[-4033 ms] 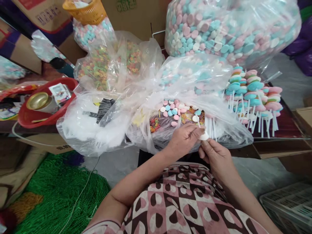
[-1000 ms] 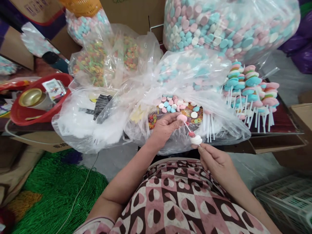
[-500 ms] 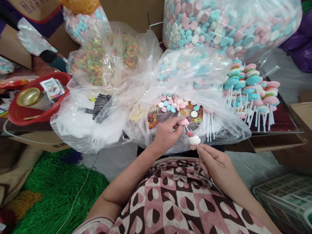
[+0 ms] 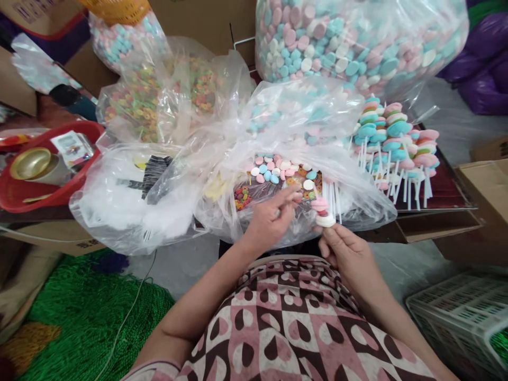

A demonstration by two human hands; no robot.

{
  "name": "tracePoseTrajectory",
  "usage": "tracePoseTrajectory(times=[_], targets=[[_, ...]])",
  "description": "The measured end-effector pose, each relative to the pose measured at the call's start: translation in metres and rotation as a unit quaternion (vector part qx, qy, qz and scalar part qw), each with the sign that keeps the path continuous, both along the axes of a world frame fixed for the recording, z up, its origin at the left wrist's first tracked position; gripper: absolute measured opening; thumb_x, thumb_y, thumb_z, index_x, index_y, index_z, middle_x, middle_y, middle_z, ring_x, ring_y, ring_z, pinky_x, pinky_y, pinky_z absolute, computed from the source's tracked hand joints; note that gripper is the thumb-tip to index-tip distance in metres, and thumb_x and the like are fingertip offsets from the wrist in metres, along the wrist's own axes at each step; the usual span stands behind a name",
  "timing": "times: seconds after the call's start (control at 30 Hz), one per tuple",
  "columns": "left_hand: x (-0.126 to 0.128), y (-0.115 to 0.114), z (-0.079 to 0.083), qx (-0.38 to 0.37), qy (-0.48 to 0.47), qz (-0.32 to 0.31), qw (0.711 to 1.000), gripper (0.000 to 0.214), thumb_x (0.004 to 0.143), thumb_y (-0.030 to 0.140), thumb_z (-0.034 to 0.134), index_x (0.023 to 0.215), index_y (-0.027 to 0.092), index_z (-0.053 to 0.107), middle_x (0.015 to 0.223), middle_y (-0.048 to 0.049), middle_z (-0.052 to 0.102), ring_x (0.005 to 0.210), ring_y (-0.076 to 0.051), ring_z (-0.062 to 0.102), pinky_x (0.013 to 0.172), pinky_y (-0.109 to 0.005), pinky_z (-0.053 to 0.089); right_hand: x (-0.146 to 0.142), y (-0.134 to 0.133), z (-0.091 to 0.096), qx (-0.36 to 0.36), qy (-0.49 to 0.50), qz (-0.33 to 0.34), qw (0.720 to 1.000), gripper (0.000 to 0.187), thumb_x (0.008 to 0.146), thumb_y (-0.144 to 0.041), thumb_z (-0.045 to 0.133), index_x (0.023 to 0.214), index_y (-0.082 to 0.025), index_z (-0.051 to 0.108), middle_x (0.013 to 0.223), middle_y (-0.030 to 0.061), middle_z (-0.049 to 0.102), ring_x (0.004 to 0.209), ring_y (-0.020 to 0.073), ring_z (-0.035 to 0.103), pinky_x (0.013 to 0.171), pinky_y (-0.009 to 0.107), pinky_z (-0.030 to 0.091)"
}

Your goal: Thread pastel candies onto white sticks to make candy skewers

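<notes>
My right hand (image 4: 349, 254) pinches a thin stick that carries a white candy disc, a small red ring and a pink disc, the candy skewer (image 4: 322, 211). My left hand (image 4: 273, 214) hovers just left of the skewer, fingers loosely apart, nothing visible in them. Both hands are over the mouth of an open plastic bag (image 4: 357, 185) holding loose pastel candy discs (image 4: 278, 168), small coloured rings (image 4: 242, 197) and white sticks (image 4: 335, 198).
Finished candy skewers (image 4: 397, 143) lie piled at the right. Large bags of pastel discs (image 4: 357, 42) and coloured rings (image 4: 159, 100) stand behind. A red basin (image 4: 47, 196) with a gold lid sits left, a white crate (image 4: 460, 323) lower right, green netting (image 4: 79, 323) lower left.
The pink disc has gone from my left fingers onto the stick, down against the red ring. My left hand has let go and opened beside it.
</notes>
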State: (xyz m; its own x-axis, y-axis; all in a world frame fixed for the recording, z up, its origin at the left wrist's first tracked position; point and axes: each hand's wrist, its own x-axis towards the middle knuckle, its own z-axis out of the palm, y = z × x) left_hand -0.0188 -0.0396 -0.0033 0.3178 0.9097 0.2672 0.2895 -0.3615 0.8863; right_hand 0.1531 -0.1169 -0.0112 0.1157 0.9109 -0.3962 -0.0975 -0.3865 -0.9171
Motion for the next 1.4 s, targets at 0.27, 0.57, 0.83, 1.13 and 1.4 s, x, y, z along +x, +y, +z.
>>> tracePoseTrajectory(times=[0.27, 0.57, 0.83, 1.13, 1.4], targets=[[0.017, 0.04, -0.013, 0.142, 0.403, -0.026, 0.904, 0.022, 0.093, 0.029, 0.051, 0.096, 0.019, 0.07, 0.099, -0.0084, 0.066, 0.095, -0.025, 0.059, 0.083, -0.039, 0.043, 0.012, -0.008, -0.004, 0.034, 0.028, -0.056, 0.997, 0.026, 0.089, -0.045, 0.063, 0.09, -0.02, 0.069, 0.054, -0.0048, 0.046, 0.047, 0.0074, 0.03, 0.045, 0.025, 0.017], [0.008, 0.036, -0.014, 0.124, 0.408, -0.031, 0.904, 0.023, 0.095, 0.03, 0.048, 0.091, 0.018, 0.068, 0.095, -0.0064, 0.065, 0.094, -0.022, 0.055, 0.084, -0.036, 0.039, 0.015, -0.008, -0.009, 0.033, 0.028, -0.061, 0.997, 0.025, 0.09, -0.045, 0.062, 0.091, -0.021, 0.069, 0.055, -0.0052, 0.045, 0.048, 0.007, 0.03, 0.046, 0.025, 0.016], [0.019, 0.041, -0.008, 0.119, 0.445, -0.016, 0.887, 0.027, 0.092, 0.04, 0.053, 0.103, 0.019, 0.066, 0.103, -0.0077, 0.065, 0.1, -0.026, 0.056, 0.084, -0.038, 0.038, 0.013, -0.009, -0.012, 0.033, 0.011, -0.04, 0.999, 0.026, 0.091, -0.045, 0.059, 0.094, -0.021, 0.069, 0.055, -0.0051, 0.045, 0.049, 0.0079, 0.031, 0.046, 0.026, 0.017], [0.029, 0.049, -0.008, 0.109, 0.458, -0.011, 0.882, 0.018, 0.09, 0.025, 0.053, 0.099, 0.017, 0.066, 0.105, -0.0098, 0.062, 0.102, -0.027, 0.055, 0.084, -0.039, 0.041, 0.012, -0.009, -0.015, 0.03, -0.001, -0.027, 0.999, 0.029, 0.091, -0.047, 0.059, 0.094, -0.02, 0.069, 0.056, -0.0048, 0.045, 0.049, 0.0088, 0.031, 0.046, 0.026, 0.019], [0.015, 0.054, -0.017, 0.07, 0.295, 0.017, 0.953, 0.008, 0.087, 0.023, 0.059, 0.088, 0.017, 0.065, 0.094, -0.0055, 0.063, 0.093, -0.02, 0.057, 0.084, -0.033, 0.043, 0.012, -0.006, -0.021, 0.011, -0.01, -0.014, 1.0, 0.031, 0.089, -0.049, 0.06, 0.091, -0.019, 0.068, 0.056, -0.0048, 0.045, 0.048, 0.0087, 0.031, 0.045, 0.025, 0.018]])
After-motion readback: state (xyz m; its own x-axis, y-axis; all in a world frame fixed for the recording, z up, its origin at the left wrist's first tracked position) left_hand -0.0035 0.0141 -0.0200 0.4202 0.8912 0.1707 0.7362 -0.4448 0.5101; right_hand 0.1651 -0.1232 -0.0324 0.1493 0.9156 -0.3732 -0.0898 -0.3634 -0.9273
